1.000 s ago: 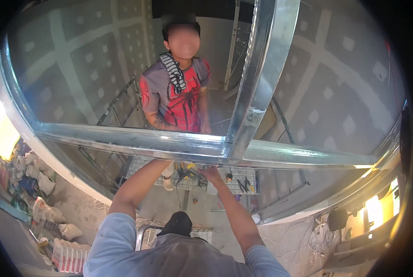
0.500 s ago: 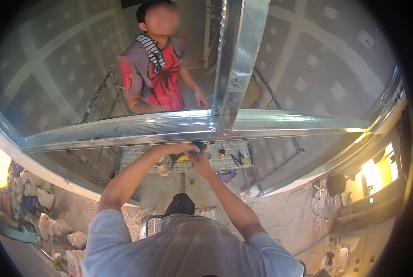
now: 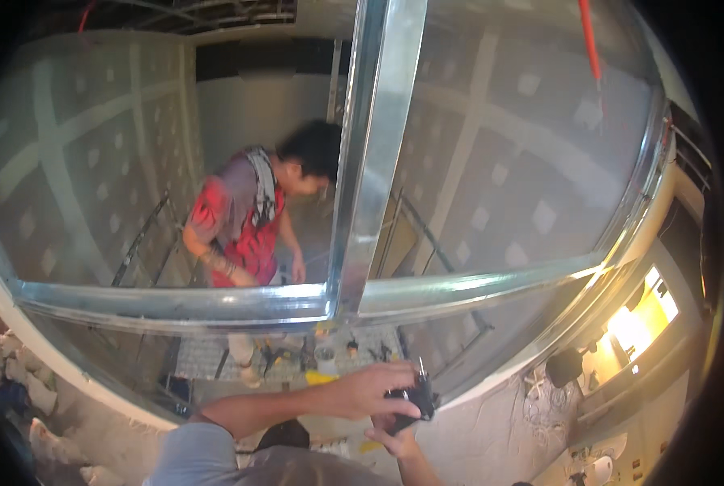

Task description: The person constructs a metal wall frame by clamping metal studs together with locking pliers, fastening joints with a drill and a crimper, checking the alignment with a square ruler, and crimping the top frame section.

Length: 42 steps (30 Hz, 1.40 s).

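A black drill point(image 3: 415, 399) with a thin metal bit pointing up is between my two hands, in front of and below the metal framing. My left hand point(image 3: 368, 390) reaches across from the left with its fingers closed over the drill's upper part. Beneath it, my right hand point(image 3: 401, 442) is wrapped round the lower part, which its fingers partly hide. Just beyond my hands runs a shiny horizontal metal track point(image 3: 216, 304), and a metal stud point(image 3: 382, 146) rises from it.
Behind the framing, a co-worker point(image 3: 244, 215) in a red and grey shirt bends forward on a scaffold platform point(image 3: 208, 352) with several tools on it. A red cable point(image 3: 590, 40) hangs at upper right. Coiled cables point(image 3: 548, 405) lie on the floor at right.
My hands have moved right and nearer, out from behind the track, bringing the drill into plain view. The view has tilted up. The co-worker has bent forward with head lowered.
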Available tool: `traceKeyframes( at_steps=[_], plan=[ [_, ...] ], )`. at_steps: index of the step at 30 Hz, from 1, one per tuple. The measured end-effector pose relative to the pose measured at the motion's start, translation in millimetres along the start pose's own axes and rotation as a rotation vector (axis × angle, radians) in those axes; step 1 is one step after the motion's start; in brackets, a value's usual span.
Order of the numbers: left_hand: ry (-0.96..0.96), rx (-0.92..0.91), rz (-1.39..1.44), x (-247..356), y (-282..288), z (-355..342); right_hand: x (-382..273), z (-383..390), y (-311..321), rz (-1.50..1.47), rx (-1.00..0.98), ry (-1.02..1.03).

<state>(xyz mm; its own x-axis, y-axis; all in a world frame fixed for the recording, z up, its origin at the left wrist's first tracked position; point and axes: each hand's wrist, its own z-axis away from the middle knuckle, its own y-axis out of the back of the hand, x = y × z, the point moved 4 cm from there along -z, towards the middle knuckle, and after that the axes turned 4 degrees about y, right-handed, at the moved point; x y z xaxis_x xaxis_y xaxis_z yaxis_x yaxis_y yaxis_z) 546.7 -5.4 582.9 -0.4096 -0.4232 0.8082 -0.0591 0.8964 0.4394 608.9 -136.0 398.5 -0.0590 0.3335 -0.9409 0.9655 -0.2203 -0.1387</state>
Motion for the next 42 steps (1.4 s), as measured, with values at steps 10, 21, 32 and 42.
traceKeyframes(
  at_steps=[10, 21, 32, 42],
  plan=[
    [-0.232, 0.227, -0.369, 80, 38, -44, -114, -17, 34, -0.092, 0.209, 0.085],
    [-0.535, 0.729, 0.112, 168, 100, -201, -549, -190, -16, 0.601, 0.273, 0.628],
    [-0.462, 0.773, 0.128, 378, 274, -293, -779, -329, -80, 1.069, 0.268, 0.675],
    [-0.484, 0.687, 0.100, 418, 301, -285, -807, -311, -116, 1.076, 0.346, 0.843]
  ],
)
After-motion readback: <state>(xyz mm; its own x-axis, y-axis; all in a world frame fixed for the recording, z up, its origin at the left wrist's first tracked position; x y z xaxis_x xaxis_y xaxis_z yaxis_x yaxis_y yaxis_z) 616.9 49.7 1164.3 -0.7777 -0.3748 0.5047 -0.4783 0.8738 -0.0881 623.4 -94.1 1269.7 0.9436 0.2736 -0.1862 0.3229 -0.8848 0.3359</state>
